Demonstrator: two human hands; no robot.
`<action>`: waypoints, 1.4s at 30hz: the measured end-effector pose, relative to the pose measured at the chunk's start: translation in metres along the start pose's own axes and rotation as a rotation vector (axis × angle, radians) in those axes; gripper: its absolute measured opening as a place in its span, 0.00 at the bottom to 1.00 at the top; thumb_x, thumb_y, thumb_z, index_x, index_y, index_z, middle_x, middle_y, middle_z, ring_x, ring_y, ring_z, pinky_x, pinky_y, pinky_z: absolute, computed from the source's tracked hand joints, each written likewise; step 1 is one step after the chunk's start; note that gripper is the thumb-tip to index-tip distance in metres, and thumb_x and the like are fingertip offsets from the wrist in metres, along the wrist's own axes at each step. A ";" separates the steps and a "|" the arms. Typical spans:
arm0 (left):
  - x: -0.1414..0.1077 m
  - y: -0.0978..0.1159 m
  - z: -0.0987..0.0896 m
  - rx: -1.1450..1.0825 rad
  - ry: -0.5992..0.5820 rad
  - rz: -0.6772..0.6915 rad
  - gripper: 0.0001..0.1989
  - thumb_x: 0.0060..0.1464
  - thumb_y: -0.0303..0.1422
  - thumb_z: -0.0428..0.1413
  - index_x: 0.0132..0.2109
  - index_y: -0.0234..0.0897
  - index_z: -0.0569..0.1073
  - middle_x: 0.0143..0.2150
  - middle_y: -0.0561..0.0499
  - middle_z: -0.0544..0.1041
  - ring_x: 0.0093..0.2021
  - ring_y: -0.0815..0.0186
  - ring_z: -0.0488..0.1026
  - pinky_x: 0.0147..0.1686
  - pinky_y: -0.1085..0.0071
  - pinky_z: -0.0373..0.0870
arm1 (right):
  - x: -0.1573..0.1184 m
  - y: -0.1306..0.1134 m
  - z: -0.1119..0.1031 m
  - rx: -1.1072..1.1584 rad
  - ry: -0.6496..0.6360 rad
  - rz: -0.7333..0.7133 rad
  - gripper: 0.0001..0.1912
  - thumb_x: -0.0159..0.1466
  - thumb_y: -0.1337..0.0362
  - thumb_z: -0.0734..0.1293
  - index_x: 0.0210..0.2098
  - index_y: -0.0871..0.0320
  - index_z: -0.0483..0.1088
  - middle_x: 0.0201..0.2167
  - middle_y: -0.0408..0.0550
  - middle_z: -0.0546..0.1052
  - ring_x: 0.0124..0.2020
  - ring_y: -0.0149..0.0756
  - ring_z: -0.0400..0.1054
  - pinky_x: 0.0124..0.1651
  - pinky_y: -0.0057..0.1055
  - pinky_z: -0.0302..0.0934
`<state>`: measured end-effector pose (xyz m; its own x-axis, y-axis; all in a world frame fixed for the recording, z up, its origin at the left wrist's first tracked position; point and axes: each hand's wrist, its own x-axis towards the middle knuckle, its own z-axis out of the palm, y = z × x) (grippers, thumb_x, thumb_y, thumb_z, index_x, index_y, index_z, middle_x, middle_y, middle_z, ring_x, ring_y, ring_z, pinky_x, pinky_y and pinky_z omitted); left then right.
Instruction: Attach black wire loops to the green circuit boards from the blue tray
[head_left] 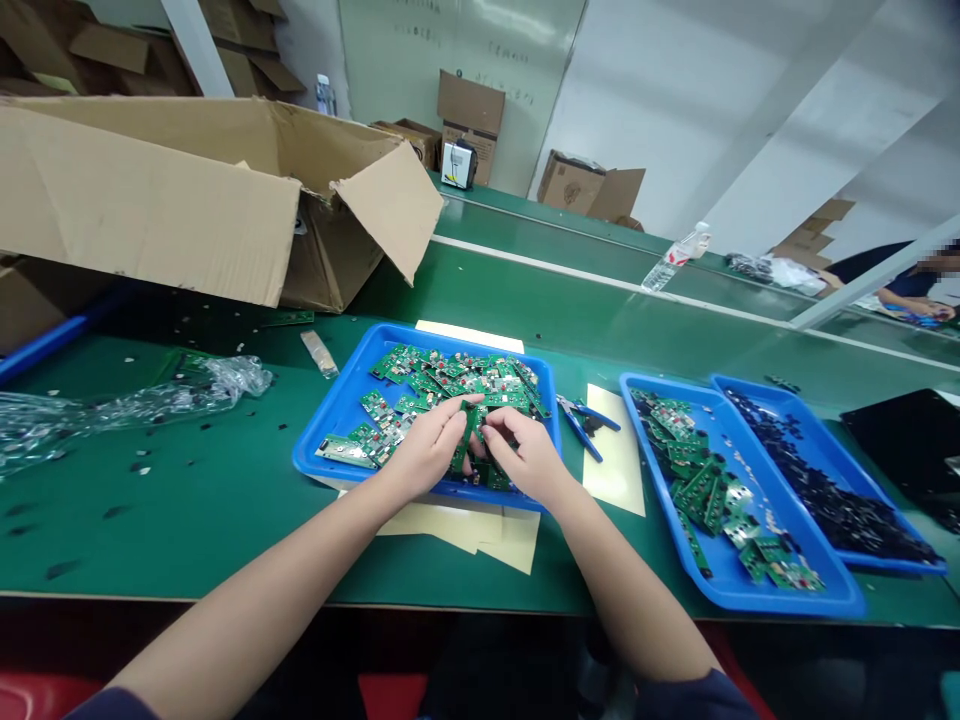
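Over the front part of a blue tray (315, 425), both hands meet around a small green circuit board (466, 432). My left hand (429, 445) grips this board between thumb and fingers, with the board standing roughly on edge. From the other side, my right hand (529, 458) has its fingers curled in and pinched at the board's right edge; its fingertips are partly hidden. Many similar boards (442, 375) lie heaped in the tray, behind and below my hands. Blue-handled pliers (585, 425) rest just right of the tray.
A second blue tray (780, 590) with circuit boards and a third blue tray (911, 560) with small black parts stand at right. A large open carton (150, 210) occupies the back left, near plastic wrap (187, 400). A bottle (675, 258) stands behind; another person's arm (911, 300) shows far right.
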<state>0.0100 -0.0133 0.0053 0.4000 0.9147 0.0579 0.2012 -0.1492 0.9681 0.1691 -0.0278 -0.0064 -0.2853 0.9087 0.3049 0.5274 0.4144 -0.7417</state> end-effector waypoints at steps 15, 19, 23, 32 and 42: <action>0.001 -0.012 0.005 0.387 0.003 0.086 0.21 0.57 0.32 0.39 0.52 0.34 0.70 0.37 0.46 0.76 0.37 0.62 0.73 0.42 0.66 0.68 | -0.002 -0.001 0.004 -0.280 0.074 -0.209 0.12 0.64 0.66 0.55 0.29 0.58 0.67 0.26 0.48 0.74 0.28 0.35 0.67 0.34 0.30 0.60; 0.002 -0.013 0.006 0.453 0.035 0.160 0.21 0.57 0.30 0.38 0.50 0.31 0.71 0.38 0.44 0.73 0.42 0.60 0.69 0.45 0.64 0.66 | -0.003 0.001 0.007 -0.337 0.087 -0.229 0.12 0.64 0.66 0.55 0.30 0.58 0.68 0.28 0.50 0.75 0.30 0.37 0.68 0.35 0.31 0.61; 0.002 -0.013 0.005 0.454 0.009 0.181 0.21 0.57 0.29 0.38 0.50 0.31 0.71 0.37 0.45 0.71 0.42 0.61 0.69 0.45 0.64 0.66 | -0.004 0.001 0.011 -0.333 0.089 -0.190 0.13 0.64 0.66 0.55 0.30 0.58 0.68 0.28 0.50 0.75 0.30 0.36 0.68 0.35 0.31 0.61; 0.003 -0.015 0.005 0.571 0.032 0.247 0.19 0.57 0.30 0.41 0.50 0.32 0.71 0.34 0.45 0.71 0.39 0.61 0.70 0.42 0.66 0.68 | -0.004 0.002 0.014 -0.330 0.124 -0.066 0.13 0.63 0.64 0.55 0.27 0.58 0.67 0.22 0.46 0.72 0.23 0.33 0.65 0.29 0.29 0.57; 0.004 -0.021 0.003 0.648 0.062 0.291 0.16 0.58 0.32 0.43 0.47 0.35 0.72 0.40 0.45 0.77 0.42 0.61 0.73 0.44 0.66 0.68 | -0.002 0.002 0.011 -0.207 0.092 0.039 0.11 0.61 0.63 0.57 0.27 0.58 0.67 0.17 0.42 0.68 0.18 0.30 0.60 0.24 0.27 0.54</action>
<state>0.0098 -0.0073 -0.0157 0.4707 0.8206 0.3242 0.5924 -0.5662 0.5731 0.1622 -0.0294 -0.0152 -0.1926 0.9210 0.3387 0.6918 0.3722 -0.6187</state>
